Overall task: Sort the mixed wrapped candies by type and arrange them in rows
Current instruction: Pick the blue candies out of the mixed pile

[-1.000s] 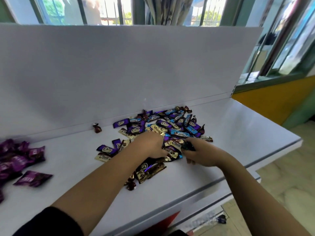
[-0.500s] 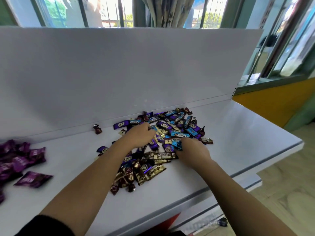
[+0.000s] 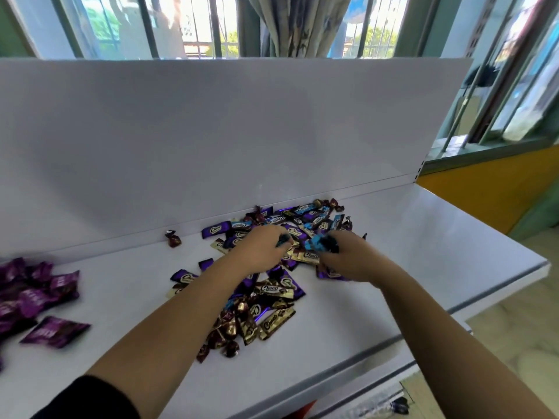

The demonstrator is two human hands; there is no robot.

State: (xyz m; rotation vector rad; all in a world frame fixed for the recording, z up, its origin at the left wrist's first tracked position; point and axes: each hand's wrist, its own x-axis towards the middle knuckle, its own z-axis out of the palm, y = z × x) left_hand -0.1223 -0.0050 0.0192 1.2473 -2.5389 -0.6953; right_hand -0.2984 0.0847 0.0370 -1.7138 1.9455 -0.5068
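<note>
A mixed pile of wrapped candies (image 3: 272, 297) in purple, gold, blue and dark red foil lies on the white table (image 3: 408, 267), from the back wall to near the front edge. My left hand (image 3: 260, 252) is over the pile's middle and pinches a blue-wrapped candy (image 3: 282, 239) at its fingertips. My right hand (image 3: 348, 258) is just right of it, gripping several blue-wrapped candies (image 3: 320, 244). A separate group of magenta-purple wrapped candies (image 3: 33, 294) lies at the far left.
A single dark red candy (image 3: 173, 239) sits alone by the back wall. The white upright panel (image 3: 211, 131) closes off the back of the table. The table's front edge (image 3: 378, 355) runs diagonally to the right, with floor beyond.
Both hands have moved further back into the pile and lifted. The right hand now holds a bunch of blue candies, and the left has pinched up a blue one.
</note>
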